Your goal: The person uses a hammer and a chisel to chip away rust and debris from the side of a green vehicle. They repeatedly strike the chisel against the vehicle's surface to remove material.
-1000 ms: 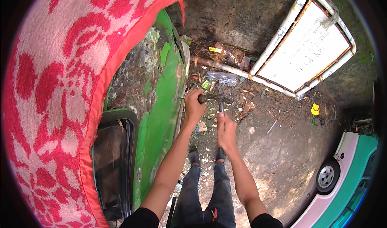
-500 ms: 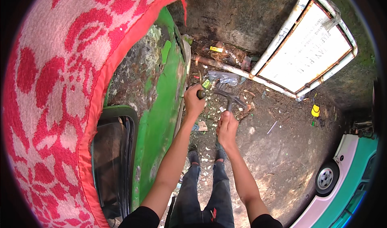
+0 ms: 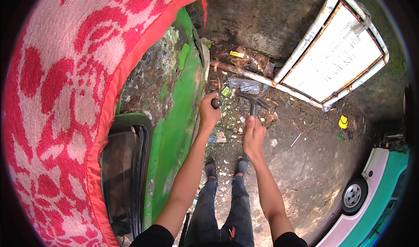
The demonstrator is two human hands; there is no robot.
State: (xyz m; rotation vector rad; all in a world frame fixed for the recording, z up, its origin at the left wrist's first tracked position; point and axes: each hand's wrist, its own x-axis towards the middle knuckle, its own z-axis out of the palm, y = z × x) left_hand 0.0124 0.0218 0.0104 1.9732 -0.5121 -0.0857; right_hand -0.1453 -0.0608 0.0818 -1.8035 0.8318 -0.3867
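Observation:
My left hand [image 3: 209, 109] is closed round a tool with a round dark handle [image 3: 215, 103], held against the edge of a green car body panel [image 3: 174, 125]. Its handle end points right, and its working end is hidden by my fingers and the panel's edge. My right hand [image 3: 254, 135] grips a hammer [image 3: 253, 100] by its shaft. The hammer's head is up, a short way to the right of the dark handle and apart from it. Paint on the panel is scraped and flaking, with a rough grey-brown patch [image 3: 148, 74] beside the green.
A red-and-pink patterned blanket [image 3: 56, 116] covers the left side, above a dark car window [image 3: 124, 168]. A white framed sign [image 3: 331, 50] leans at the wall. Paint chips and litter, including a plastic bag [image 3: 244, 85], lie on the ground. A teal-and-white vehicle [image 3: 366, 194] stands right.
The hammer and my right hand have swung slightly right, away from the dark handle. My left hand stays at the panel's edge. The whole view has shifted a little.

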